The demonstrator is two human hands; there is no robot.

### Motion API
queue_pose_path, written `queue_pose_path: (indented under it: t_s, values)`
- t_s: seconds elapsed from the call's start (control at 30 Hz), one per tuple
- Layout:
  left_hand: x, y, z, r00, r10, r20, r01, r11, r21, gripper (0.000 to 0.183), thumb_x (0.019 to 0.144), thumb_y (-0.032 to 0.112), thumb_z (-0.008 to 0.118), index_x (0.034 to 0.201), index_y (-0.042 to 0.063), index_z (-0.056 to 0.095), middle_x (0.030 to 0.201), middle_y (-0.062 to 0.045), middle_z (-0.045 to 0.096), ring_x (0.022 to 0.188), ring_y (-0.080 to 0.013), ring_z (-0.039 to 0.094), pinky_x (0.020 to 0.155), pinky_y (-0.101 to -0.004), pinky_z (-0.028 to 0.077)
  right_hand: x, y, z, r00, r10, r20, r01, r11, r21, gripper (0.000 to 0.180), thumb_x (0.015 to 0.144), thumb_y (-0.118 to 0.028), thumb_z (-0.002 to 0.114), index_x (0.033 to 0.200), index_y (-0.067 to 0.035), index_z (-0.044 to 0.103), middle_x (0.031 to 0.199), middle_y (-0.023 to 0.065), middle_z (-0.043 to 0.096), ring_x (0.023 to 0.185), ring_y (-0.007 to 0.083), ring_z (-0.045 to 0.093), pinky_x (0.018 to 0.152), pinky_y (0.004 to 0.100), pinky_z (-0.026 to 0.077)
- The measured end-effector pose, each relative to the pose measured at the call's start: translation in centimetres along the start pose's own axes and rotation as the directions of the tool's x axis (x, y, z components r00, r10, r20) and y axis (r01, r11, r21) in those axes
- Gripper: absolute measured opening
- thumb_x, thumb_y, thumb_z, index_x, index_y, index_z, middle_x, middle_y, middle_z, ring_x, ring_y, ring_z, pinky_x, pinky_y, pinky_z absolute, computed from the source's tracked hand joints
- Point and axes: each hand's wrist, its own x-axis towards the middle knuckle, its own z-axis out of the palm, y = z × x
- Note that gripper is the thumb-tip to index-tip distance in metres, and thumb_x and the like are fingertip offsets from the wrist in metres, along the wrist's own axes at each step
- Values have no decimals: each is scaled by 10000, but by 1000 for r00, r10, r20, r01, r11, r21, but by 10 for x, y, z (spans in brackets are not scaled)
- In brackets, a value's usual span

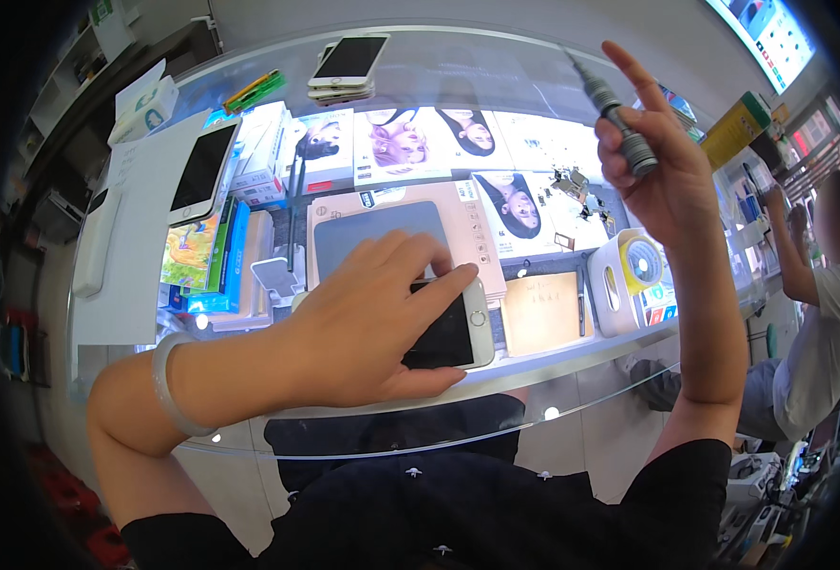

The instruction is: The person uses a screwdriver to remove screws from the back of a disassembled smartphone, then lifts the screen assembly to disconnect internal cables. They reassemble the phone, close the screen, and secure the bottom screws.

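A white smartphone (455, 335) with a dark screen and a round home button lies on the glass counter before me. My left hand (377, 313) reaches across it, thumb at its near edge and index finger at its far edge, and covers much of it. Raised at the upper right, my right hand (655, 142) grips a slim grey screwdriver (615, 114), its tip pointing up and to the left. Below that hand, small loose metal parts (580, 196) lie scattered on the counter.
The glass counter (519, 377) displays boxes beneath. A stack of phones (348, 68) stands at the back, another white phone (205, 171) at the left beside paper sheets (135, 235). A white holder (612, 292) with a tape roll (640, 263) sits right. Another person (818, 306) is far right.
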Motion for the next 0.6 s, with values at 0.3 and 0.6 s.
queue_pose_path:
  t_s: [0.3,0.6]
  values:
    - [1,3,-4,998,-41,41,40,999,19,783,655,344,793,1311,46,487,1154,-157,439,988,-303,454,845,-379,425,-25,3,25,959,93,269,116,736,-667,302,834,-86,582,1129,-42,628,636,49,614,581,147,631,518,291,490]
    - [6,13,-9,999,-35,-36,36,999,13,747,549,310,838,1170,5,554,996,-147,491,850,-289,496,707,-357,437,-51,47,52,877,-142,459,459,526,-716,436,738,-39,634,1166,-98,575,659,73,578,522,236,600,441,336,458]
